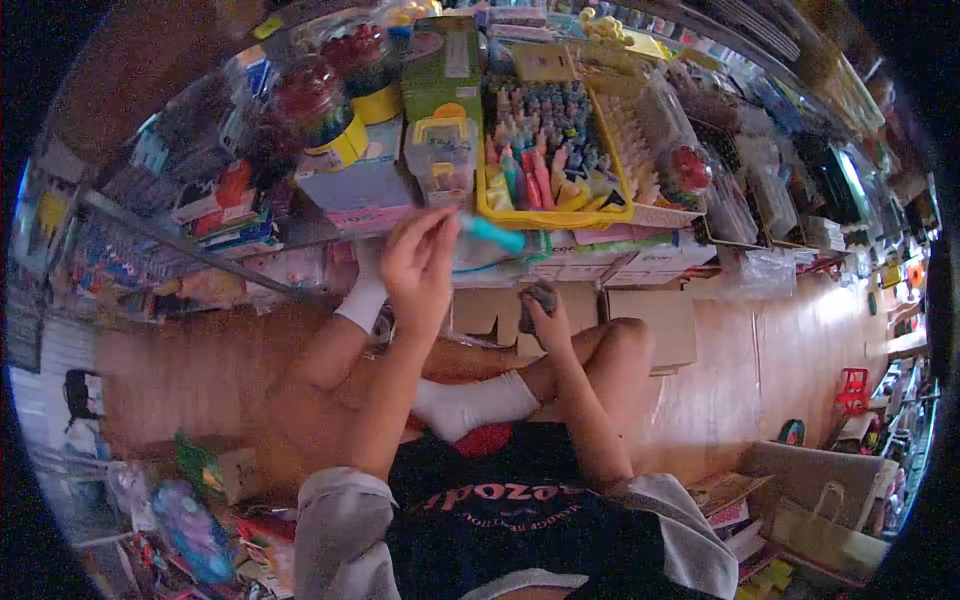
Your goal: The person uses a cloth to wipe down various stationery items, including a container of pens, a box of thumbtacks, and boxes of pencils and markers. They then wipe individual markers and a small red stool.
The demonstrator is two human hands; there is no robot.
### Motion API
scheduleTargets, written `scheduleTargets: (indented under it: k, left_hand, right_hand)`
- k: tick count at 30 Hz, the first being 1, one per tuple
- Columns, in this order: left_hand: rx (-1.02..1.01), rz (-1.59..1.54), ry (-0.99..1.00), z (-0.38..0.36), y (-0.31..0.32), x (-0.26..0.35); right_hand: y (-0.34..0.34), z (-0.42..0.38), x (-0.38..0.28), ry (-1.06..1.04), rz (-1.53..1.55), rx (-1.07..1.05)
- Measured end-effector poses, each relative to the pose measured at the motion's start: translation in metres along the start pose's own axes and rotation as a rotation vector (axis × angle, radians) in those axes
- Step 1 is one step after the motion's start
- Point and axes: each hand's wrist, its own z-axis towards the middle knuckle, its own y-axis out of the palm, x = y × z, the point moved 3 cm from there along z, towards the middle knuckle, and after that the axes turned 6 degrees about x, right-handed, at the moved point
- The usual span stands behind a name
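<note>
My left hand point(420, 262) is raised in front of the shelf, fingers pinched on the narrow end of a teal squeeze bottle point(492, 234), which is blurred and points to the right. Close behind it stands a yellow basket point(555, 217) packed with small pointed squeeze bottles point(540, 175) in pink, teal, yellow and dark colours. Lower and to the right, above my crossed legs, my right hand point(548, 322) is closed round a dark grey cloth point(536, 304), which looks crumpled and is partly hidden by the fingers.
Left of the basket are a clear plastic case point(440, 160) and a blue-lilac box point(360, 180) with yellow-lidded jars on it. Cardboard boxes point(650, 325) stand under the shelf. Wire baskets point(740, 190) line the right. Behind me on the floor lie packaged goods point(195, 530).
</note>
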Motion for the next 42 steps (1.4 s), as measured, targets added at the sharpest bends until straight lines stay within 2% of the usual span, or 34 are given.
scheduleTargets:
  k: [3,5,6,10,13,15,16,18,21,23,24,26,29,31,33,36,37,38,40,42]
  left_hand:
    - [-0.048,-0.004,0.068,0.026,0.053,0.007]
    - [-0.116,0.054,0.142,0.046,0.087,0.002]
    - [-0.144,0.087,0.208,0.057,0.104,-0.004]
    - [-0.164,0.183,0.312,0.089,0.164,-0.027]
    - [-0.237,0.282,0.315,0.100,0.199,-0.042]
    - [-0.372,0.380,0.484,0.103,0.220,-0.059]
    - [-0.340,0.442,0.457,0.105,0.226,-0.066]
    - [-0.405,0.477,0.440,0.111,0.237,-0.076]
    - [-0.497,0.548,0.447,0.115,0.246,-0.087]
    - [-0.635,0.639,0.502,0.117,0.251,-0.098]
    - [-0.640,0.642,0.499,0.116,0.251,-0.101]
    - [-0.799,0.773,0.380,0.113,0.253,-0.113]
    - [-0.925,0.760,0.426,0.107,0.251,-0.103]
    - [-0.954,0.755,0.411,0.104,0.252,-0.108]
    - [-0.976,0.750,0.401,0.100,0.254,-0.105]
    - [-1.026,0.768,0.373,0.093,0.257,-0.096]
    - [-1.026,0.855,0.445,0.092,0.259,-0.097]
    - [-1.024,0.940,0.517,0.091,0.261,-0.097]
    - [-1.000,0.874,0.493,0.093,0.262,-0.106]
    - [-0.975,0.802,0.472,0.092,0.260,-0.109]
  right_hand:
    - [0.006,-0.003,0.007,-0.066,-0.096,-0.071]
    - [0.005,0.008,0.036,-0.230,-0.316,-0.061]
    - [0.000,0.009,0.047,-0.181,-0.466,-0.105]
    - [0.004,0.010,0.053,-0.075,-0.343,-0.105]
    - [0.008,0.006,0.033,-0.165,-0.354,-0.101]
    - [0.009,0.001,0.013,-0.049,-0.306,-0.157]
    - [0.008,0.004,0.020,-0.043,-0.306,-0.149]
    - [0.008,0.009,0.030,-0.201,-0.415,-0.122]
    - [0.011,0.010,0.039,-0.066,-0.449,-0.101]
    - [0.012,0.009,0.035,-0.122,-0.461,-0.078]
    - [0.013,0.008,0.034,-0.179,-0.476,-0.054]
    - [0.015,0.010,0.042,-0.115,-0.448,-0.087]
    - [0.016,0.008,0.020,-0.050,-0.475,-0.129]
    - [0.018,0.007,0.024,-0.041,-0.525,-0.144]
    - [0.023,0.011,0.046,-0.099,-0.263,-0.141]
    - [0.021,0.010,0.054,-0.092,-0.259,-0.150]
    - [0.021,0.009,0.053,-0.091,-0.259,-0.151]
    - [0.020,0.009,0.051,-0.150,-0.292,-0.136]
    - [0.019,0.009,0.043,-0.213,-0.325,-0.118]
    - [0.019,0.009,0.041,-0.103,-0.415,-0.204]
